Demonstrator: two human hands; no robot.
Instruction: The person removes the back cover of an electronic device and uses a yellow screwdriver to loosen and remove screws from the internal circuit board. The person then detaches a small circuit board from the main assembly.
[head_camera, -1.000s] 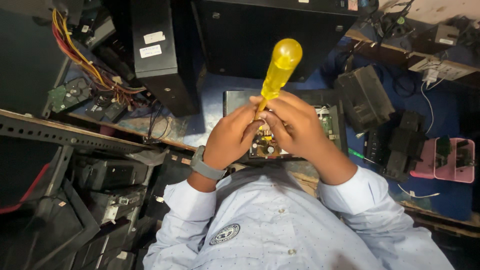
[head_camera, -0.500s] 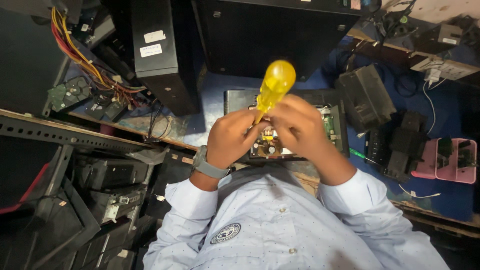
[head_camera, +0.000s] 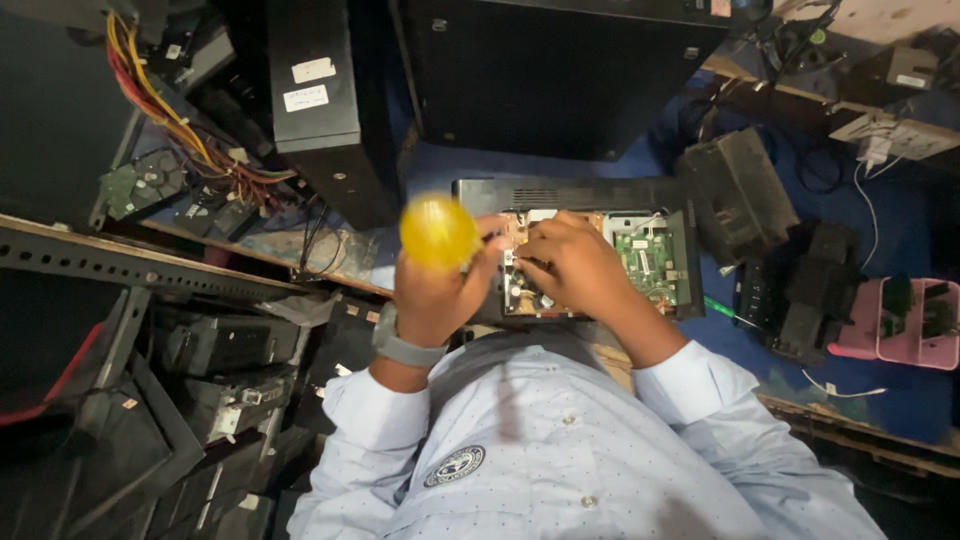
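Over the opened black device (head_camera: 575, 195) on the counter, the left hand (head_camera: 435, 295) had its fingers wrapped around a yellow-handled screwdriver (head_camera: 438, 231), whose long axis pointed almost toward the camera. The right hand (head_camera: 575, 268) lay just beside it, to the right, with fingers bent and pressed on the green circuit board (head_camera: 650, 265) inside the device.

A yellow-handled screwdriver (head_camera: 438, 232) stands nearly end-on toward the camera, just left of an opened black device (head_camera: 575, 250) showing green circuit boards inside.

Dim workshop seen from overhead, soft light falling on the pale shirt (head_camera: 560, 450), left side sunk in deep shadow, yellow screwdriver handle (head_camera: 438, 231) blurred and glaring, wide-angle bending at the edges, circuit board (head_camera: 645, 262) fairly sharp
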